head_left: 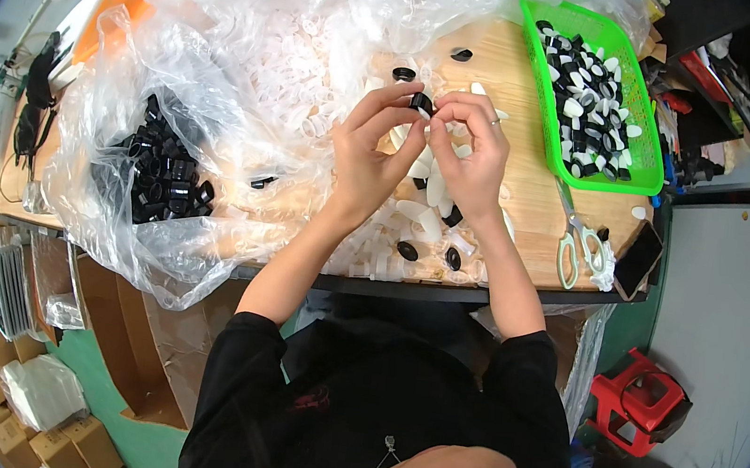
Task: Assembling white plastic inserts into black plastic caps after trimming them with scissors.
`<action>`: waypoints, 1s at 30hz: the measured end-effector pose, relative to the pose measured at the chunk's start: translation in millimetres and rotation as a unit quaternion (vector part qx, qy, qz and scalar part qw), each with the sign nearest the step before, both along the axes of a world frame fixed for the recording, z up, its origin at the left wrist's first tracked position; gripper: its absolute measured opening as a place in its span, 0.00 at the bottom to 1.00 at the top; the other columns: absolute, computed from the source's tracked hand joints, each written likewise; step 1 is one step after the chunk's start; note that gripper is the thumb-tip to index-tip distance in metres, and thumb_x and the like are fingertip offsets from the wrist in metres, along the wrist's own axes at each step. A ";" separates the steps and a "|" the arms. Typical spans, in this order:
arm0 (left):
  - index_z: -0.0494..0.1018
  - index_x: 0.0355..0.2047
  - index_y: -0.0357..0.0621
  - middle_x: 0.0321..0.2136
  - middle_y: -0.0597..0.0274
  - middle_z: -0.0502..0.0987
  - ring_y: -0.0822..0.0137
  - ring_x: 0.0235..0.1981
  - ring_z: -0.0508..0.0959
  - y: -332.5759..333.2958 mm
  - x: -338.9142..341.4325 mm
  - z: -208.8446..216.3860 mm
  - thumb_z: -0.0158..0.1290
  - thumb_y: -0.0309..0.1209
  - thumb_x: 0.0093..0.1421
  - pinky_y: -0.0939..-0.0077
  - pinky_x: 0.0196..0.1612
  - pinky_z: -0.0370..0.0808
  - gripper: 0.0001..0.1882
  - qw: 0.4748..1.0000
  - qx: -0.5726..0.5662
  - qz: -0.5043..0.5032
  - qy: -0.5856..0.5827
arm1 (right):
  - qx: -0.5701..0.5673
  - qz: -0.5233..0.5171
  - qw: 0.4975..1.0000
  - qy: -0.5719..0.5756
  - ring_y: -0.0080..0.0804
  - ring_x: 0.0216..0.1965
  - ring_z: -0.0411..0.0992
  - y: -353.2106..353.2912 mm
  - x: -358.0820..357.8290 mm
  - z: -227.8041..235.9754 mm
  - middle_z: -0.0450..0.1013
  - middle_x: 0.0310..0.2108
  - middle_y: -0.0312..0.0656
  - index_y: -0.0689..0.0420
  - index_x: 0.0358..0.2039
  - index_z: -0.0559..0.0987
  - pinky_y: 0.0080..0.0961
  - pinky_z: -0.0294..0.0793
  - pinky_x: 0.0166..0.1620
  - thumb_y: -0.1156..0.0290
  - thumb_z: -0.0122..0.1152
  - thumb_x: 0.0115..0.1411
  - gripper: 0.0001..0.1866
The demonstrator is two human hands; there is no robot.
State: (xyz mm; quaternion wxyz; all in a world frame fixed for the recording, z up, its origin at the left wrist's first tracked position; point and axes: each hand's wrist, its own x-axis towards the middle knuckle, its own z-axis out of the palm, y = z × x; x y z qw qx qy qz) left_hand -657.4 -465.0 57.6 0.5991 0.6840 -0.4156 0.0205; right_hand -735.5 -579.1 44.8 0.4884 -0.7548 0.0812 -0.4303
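Left hand (pixel 369 153): fingers curled in, thumb and forefinger pinched narrow on a small black cap (pixel 422 103), held above the wooden table (pixel 527 84). Right hand (pixel 470 157): also pinched nearly closed, fingertips meeting the same cap from the other side; it appears to press a clear piece against it, though the piece is too small to tell for sure. A ring sits on 1 finger of the right hand.

Directly below the cap, on the table: a loose heap of white oval pieces (pixel 420 212) with a few black caps among them. Left of the cap: a large clear plastic bag (pixel 259 39) spread open, holding clear ring-like parts, and further left, a pile of black caps (pixel 164 178) lying in the plastic. Right of the cap: a green basket (pixel 652 181) filled with mixed black and white pieces. Below-right of the cap, near the table edge: scissors (pixel 578 242) with pale handles, and just beside them a dark phone (pixel 639 259).
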 end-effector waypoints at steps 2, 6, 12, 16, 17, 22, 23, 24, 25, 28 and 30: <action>0.77 0.30 0.32 0.45 0.53 0.76 0.65 0.43 0.79 -0.8 0.0 -1.6 0.56 0.19 0.54 0.74 0.46 0.78 0.03 1.000 -0.012 0.002 0.007 | -0.033 -0.009 0.999 0.007 0.35 0.36 0.74 -0.4 0.2 -0.8 0.73 0.37 0.43 0.61 0.29 0.74 0.26 0.72 0.40 0.79 0.62 0.52 0.06; 0.77 0.29 0.34 0.44 0.53 0.77 0.62 0.42 0.80 -0.2 -3.3 6.2 0.58 0.19 0.51 0.72 0.45 0.78 0.04 0.999 -0.006 0.017 -0.028 | 0.000 0.013 1.000 -0.007 0.33 0.35 0.72 -0.8 0.1 -5.4 0.72 0.37 0.43 0.61 0.29 0.73 0.26 0.72 0.39 0.79 0.60 0.53 0.05; 0.77 0.28 0.35 0.43 0.53 0.78 0.59 0.41 0.80 -0.7 -5.4 8.6 0.59 0.18 0.50 0.70 0.47 0.77 0.05 0.998 -0.008 0.026 -0.063 | -0.005 0.013 1.000 0.004 0.30 0.32 0.71 0.7 -0.2 -1.6 0.71 0.38 0.43 0.61 0.29 0.72 0.24 0.71 0.37 0.78 0.59 0.54 0.05; 0.75 0.29 0.34 0.43 0.51 0.78 0.60 0.41 0.80 -2.2 -4.3 3.7 0.58 0.17 0.50 0.71 0.45 0.78 0.05 0.997 -0.015 0.020 -0.077 | -0.015 0.011 1.000 0.013 0.28 0.29 0.69 -1.1 -1.0 -1.8 0.70 0.38 0.42 0.61 0.30 0.72 0.23 0.70 0.35 0.78 0.59 0.54 0.05; 0.74 0.29 0.33 0.43 0.51 0.77 0.61 0.41 0.80 -1.8 -4.8 3.3 0.57 0.17 0.51 0.72 0.44 0.79 0.05 0.998 -0.020 0.021 -0.060 | -0.015 0.013 1.000 0.013 0.28 0.29 0.69 -0.8 -0.5 -1.9 0.70 0.38 0.42 0.61 0.30 0.72 0.23 0.70 0.35 0.78 0.59 0.54 0.05; 0.72 0.30 0.31 0.44 0.50 0.76 0.64 0.41 0.79 -2.6 -5.1 2.2 0.54 0.16 0.53 0.76 0.42 0.80 0.04 0.999 -0.043 0.012 0.007 | -0.025 -0.009 1.000 0.010 0.29 0.29 0.68 -2.5 0.4 -4.8 0.70 0.39 0.44 0.61 0.31 0.71 0.24 0.70 0.35 0.78 0.59 0.52 0.07; 0.72 0.30 0.30 0.44 0.50 0.76 0.64 0.41 0.79 -2.0 -5.5 3.1 0.54 0.16 0.54 0.76 0.42 0.80 0.03 0.999 -0.038 0.013 0.016 | -0.025 -0.008 1.000 0.009 0.29 0.29 0.68 -0.3 0.8 -4.1 0.70 0.39 0.44 0.61 0.31 0.71 0.24 0.70 0.35 0.78 0.59 0.52 0.07; 0.73 0.30 0.30 0.44 0.51 0.76 0.65 0.41 0.79 -1.5 -5.8 3.6 0.54 0.17 0.55 0.76 0.42 0.80 0.03 0.999 -0.033 0.014 0.024 | -0.035 -0.010 0.999 -0.013 0.30 0.30 0.70 3.8 0.9 -2.1 0.69 0.41 0.45 0.61 0.32 0.71 0.24 0.71 0.36 0.79 0.58 0.52 0.07; 0.73 0.30 0.30 0.44 0.51 0.76 0.65 0.41 0.79 -1.0 -5.7 3.6 0.54 0.17 0.55 0.76 0.42 0.80 0.03 0.999 -0.033 0.015 0.024 | -0.046 -0.013 0.998 -0.035 0.32 0.32 0.71 6.7 0.9 -0.1 0.69 0.42 0.45 0.62 0.34 0.72 0.25 0.72 0.37 0.79 0.58 0.52 0.08; 0.73 0.31 0.30 0.44 0.51 0.76 0.66 0.41 0.79 -1.7 -6.6 5.9 0.54 0.17 0.55 0.76 0.41 0.80 0.03 0.998 -0.042 0.015 0.034 | -0.168 0.001 0.985 -0.047 0.37 0.38 0.74 4.6 -2.5 7.5 0.68 0.47 0.47 0.62 0.36 0.74 0.28 0.75 0.39 0.79 0.55 0.55 0.07; 0.74 0.32 0.31 0.44 0.52 0.75 0.66 0.41 0.79 -1.2 -7.1 6.9 0.55 0.18 0.55 0.76 0.40 0.81 0.04 0.998 -0.038 0.015 0.037 | -0.144 0.004 0.989 -0.025 0.39 0.39 0.75 7.5 -4.2 9.0 0.69 0.47 0.47 0.63 0.36 0.75 0.28 0.76 0.39 0.78 0.55 0.56 0.07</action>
